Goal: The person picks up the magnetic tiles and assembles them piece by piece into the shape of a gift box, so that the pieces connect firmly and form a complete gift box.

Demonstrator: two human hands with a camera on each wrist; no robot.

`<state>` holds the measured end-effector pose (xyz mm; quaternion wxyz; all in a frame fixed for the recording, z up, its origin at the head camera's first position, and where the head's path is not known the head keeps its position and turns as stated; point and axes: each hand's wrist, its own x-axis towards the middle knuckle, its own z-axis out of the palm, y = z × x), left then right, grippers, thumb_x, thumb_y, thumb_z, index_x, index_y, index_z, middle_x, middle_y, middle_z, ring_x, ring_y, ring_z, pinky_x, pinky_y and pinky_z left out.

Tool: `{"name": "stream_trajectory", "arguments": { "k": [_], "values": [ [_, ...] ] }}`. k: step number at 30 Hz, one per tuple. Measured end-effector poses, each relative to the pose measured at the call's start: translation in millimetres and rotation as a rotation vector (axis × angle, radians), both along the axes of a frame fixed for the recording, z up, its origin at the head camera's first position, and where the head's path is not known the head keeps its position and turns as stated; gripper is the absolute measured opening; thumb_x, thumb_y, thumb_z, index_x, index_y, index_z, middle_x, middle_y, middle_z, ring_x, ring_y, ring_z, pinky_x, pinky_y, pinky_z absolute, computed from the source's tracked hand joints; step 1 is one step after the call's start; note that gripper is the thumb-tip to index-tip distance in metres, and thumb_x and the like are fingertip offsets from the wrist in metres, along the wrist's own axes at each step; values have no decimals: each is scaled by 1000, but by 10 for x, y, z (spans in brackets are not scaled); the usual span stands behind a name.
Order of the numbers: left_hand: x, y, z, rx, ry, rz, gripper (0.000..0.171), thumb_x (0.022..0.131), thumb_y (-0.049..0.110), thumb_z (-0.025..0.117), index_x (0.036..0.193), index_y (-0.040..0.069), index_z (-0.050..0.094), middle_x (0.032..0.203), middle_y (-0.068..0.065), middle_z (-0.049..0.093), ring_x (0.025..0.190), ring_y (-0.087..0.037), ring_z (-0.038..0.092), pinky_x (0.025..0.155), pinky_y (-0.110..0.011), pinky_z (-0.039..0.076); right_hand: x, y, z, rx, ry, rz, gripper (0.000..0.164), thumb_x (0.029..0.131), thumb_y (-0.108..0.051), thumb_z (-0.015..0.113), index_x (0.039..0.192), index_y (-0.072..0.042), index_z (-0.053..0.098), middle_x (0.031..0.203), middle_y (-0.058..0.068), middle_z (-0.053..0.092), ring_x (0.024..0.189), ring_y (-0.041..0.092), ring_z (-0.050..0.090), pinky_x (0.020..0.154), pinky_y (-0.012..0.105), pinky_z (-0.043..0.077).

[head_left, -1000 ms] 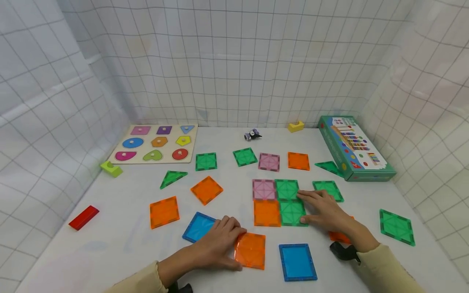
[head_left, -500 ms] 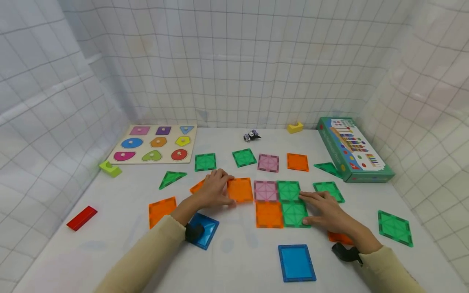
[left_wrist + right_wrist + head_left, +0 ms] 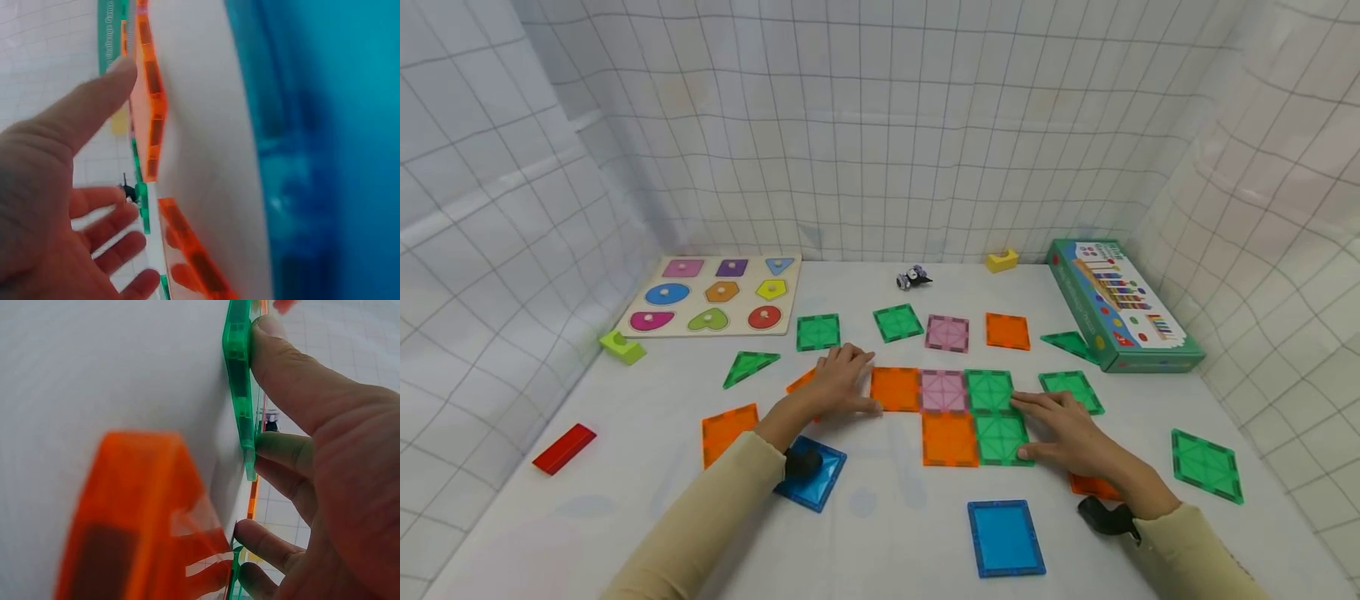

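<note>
Five translucent magnetic tiles lie joined flat on the table: an orange square [image 3: 895, 389], a pink square [image 3: 943, 390] and a green square [image 3: 989, 392] form the far row, with an orange square [image 3: 950, 439] and a green square [image 3: 1003, 439] in front. Just left of the far row, my left hand [image 3: 831, 387] has its fingers loosely extended and holds nothing; its thumb [image 3: 94, 103] is by the orange tile's edge in the left wrist view. My right hand [image 3: 1067, 433] touches the right side of the green pair, thumb [image 3: 294, 365] against a green tile's edge.
Around the joined tiles lie several loose ones, including a blue square [image 3: 1006, 537], another blue square [image 3: 823, 483] under the left wrist, and a green triangle [image 3: 750, 367]. A shape puzzle board [image 3: 741, 317] stands back left, a green box [image 3: 1123, 304] back right.
My left hand has carried an orange square from the near side up to the pink tile's left edge and let go of it there. The right hand stays at the green tiles.
</note>
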<state>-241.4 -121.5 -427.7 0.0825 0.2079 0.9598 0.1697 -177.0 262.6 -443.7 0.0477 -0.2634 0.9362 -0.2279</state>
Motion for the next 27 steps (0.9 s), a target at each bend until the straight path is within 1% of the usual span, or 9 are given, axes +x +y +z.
{"name": "stream_trajectory", "arguments": {
  "k": [2, 5, 7, 9, 12, 15, 20, 27],
  "values": [
    [58, -113, 0, 52, -4, 75, 90, 77, 46, 78, 146, 4, 38, 138, -19, 36, 125, -36, 30, 102, -53, 29, 1, -7, 1, -1, 1, 0, 74, 82, -44, 73, 142, -8, 47, 146, 12, 41, 121, 42, 32, 95, 65, 27],
    [167, -306, 9, 127, 8, 193, 90, 77, 45, 79, 145, 2, 38, 139, -22, 35, 125, -38, 30, 103, -56, 27, 3, -10, 0, 1, 6, 1, 74, 82, -43, 73, 142, -8, 47, 146, 12, 42, 121, 42, 33, 95, 65, 27],
    [241, -421, 7, 145, 17, 257, 90, 77, 45, 79, 144, 1, 38, 138, -24, 35, 123, -40, 30, 102, -57, 28, 3, -11, 1, 4, 0, -5, 74, 82, -43, 74, 142, -9, 47, 146, 11, 41, 122, 42, 32, 96, 65, 27],
    [307, -514, 6, 146, 24, 297, 90, 76, 45, 79, 143, -1, 39, 136, -25, 37, 122, -41, 31, 101, -57, 29, 3, -10, 0, 8, -5, -7, 74, 82, -43, 73, 142, -9, 47, 146, 12, 41, 122, 42, 32, 96, 65, 27],
    [378, -600, -7, 121, 22, 315, 90, 75, 47, 79, 139, -4, 42, 130, -26, 40, 119, -41, 32, 97, -56, 33, 2, -11, -1, 13, -7, -13, 75, 82, -44, 73, 143, -9, 47, 146, 12, 41, 123, 42, 31, 96, 65, 27],
    [407, -630, -34, 90, 21, 318, 89, 74, 48, 80, 135, -7, 45, 125, -26, 41, 117, -41, 33, 93, -53, 35, 6, -2, -10, 11, -2, -15, 75, 82, -44, 73, 142, -9, 47, 146, 13, 42, 122, 43, 32, 96, 65, 27],
    [415, -646, -62, 66, 38, 321, 83, 75, 44, 80, 132, -8, 48, 123, -26, 41, 115, -41, 33, 92, -52, 35, 1, 2, -20, 3, -3, -4, 74, 82, -43, 73, 142, -8, 47, 146, 12, 41, 122, 42, 32, 96, 64, 26],
    [403, -625, -48, 84, 53, 313, 79, 75, 37, 81, 131, -9, 49, 117, -23, 42, 111, -38, 36, 87, -48, 40, -3, 7, -34, -8, 23, 12, 74, 82, -42, 73, 142, -8, 47, 146, 12, 41, 121, 42, 33, 96, 65, 26]
  ]
}}
